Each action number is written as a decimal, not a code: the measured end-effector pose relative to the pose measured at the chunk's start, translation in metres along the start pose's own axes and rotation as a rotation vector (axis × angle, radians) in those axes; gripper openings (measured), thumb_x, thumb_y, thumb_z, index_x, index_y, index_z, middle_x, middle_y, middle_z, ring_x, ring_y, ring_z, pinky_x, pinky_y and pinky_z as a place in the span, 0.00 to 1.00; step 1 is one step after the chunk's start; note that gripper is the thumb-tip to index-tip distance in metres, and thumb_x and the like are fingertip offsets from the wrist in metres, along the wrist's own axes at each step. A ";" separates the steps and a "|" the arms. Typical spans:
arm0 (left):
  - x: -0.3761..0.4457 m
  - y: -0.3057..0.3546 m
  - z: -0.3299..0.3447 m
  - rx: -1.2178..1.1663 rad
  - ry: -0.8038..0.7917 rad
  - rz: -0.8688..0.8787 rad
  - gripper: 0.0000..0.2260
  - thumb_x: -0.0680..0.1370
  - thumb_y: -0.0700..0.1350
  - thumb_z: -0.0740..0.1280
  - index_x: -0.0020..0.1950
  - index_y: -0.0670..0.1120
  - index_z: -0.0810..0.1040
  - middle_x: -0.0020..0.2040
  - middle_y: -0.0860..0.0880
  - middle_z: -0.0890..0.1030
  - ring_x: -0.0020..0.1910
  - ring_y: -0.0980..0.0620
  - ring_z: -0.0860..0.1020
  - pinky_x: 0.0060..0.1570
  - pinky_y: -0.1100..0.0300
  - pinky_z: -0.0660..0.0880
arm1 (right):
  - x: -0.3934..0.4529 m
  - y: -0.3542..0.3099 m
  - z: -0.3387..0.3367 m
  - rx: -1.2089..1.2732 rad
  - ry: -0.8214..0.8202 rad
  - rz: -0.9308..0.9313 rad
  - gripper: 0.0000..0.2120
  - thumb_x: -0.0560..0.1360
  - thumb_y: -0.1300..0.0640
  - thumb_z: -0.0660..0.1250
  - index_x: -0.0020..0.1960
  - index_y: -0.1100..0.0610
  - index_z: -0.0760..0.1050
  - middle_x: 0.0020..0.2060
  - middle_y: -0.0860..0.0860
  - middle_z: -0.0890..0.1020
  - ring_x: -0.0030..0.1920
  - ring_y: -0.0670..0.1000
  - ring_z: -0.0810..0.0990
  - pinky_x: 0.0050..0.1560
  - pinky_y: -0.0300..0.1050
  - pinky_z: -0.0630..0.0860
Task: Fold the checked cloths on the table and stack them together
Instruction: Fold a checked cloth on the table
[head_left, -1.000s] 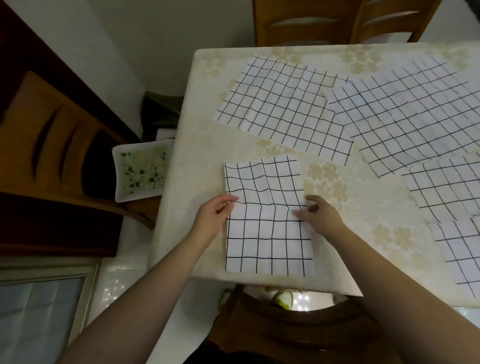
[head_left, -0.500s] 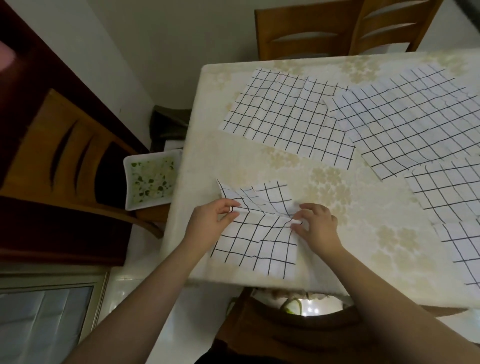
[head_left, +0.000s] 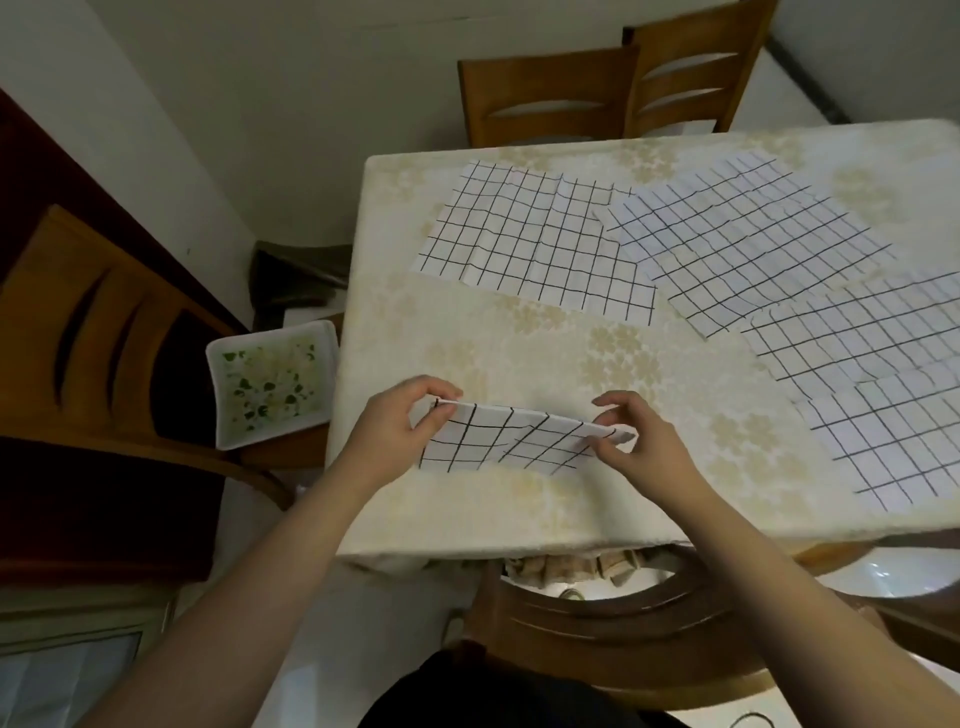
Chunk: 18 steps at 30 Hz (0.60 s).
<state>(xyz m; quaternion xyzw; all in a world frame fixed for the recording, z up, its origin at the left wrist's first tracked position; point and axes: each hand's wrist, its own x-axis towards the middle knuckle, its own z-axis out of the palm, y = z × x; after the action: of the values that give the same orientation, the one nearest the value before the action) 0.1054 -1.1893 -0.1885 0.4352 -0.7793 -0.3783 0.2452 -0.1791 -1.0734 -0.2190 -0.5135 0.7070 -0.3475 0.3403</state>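
Note:
A white cloth with black checks (head_left: 506, 441) is folded into a narrow strip near the table's front left edge. My left hand (head_left: 400, 426) pinches its left end and my right hand (head_left: 641, 441) pinches its right end, lifting the fold line slightly off the table. Several more checked cloths lie flat and unfolded: one (head_left: 535, 249) at the back middle, a larger one (head_left: 748, 239) overlapping it to the right, and others (head_left: 883, 405) along the right edge.
The table (head_left: 561, 353) wears a cream flowered cover. A white square dish (head_left: 270, 384) sits on a wooden chair (head_left: 104, 338) to the left. Two chairs (head_left: 597, 93) stand behind the table, and another chair back (head_left: 613, 623) is just below the front edge.
The cloth went from lying as a tall rectangle to being folded in half into a narrow strip. Both hands moved from its middle edges to pinching the ends of the fold.

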 end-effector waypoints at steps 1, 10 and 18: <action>0.000 0.004 -0.002 -0.055 -0.016 -0.029 0.05 0.79 0.43 0.68 0.47 0.53 0.78 0.42 0.60 0.80 0.46 0.62 0.79 0.50 0.69 0.72 | -0.004 -0.003 0.001 0.025 -0.012 0.009 0.16 0.72 0.59 0.73 0.56 0.47 0.74 0.42 0.42 0.83 0.46 0.38 0.79 0.43 0.27 0.70; 0.015 0.006 -0.011 -0.234 0.041 -0.138 0.01 0.81 0.49 0.65 0.51 0.55 0.75 0.26 0.50 0.66 0.24 0.54 0.59 0.24 0.62 0.60 | -0.013 -0.005 0.005 0.429 -0.060 0.221 0.07 0.72 0.61 0.74 0.46 0.64 0.78 0.37 0.56 0.84 0.41 0.54 0.83 0.45 0.47 0.78; 0.047 -0.050 0.028 -0.274 -0.035 -0.512 0.11 0.79 0.54 0.67 0.60 0.56 0.75 0.46 0.46 0.78 0.43 0.51 0.77 0.45 0.57 0.74 | 0.010 0.023 0.031 0.573 0.101 0.500 0.15 0.75 0.57 0.71 0.59 0.62 0.76 0.42 0.58 0.86 0.43 0.58 0.86 0.47 0.52 0.83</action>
<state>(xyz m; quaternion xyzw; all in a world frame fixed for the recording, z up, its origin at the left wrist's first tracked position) 0.0865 -1.2365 -0.2430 0.5739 -0.5899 -0.5370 0.1849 -0.1669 -1.0825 -0.2560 -0.1912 0.7005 -0.4622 0.5091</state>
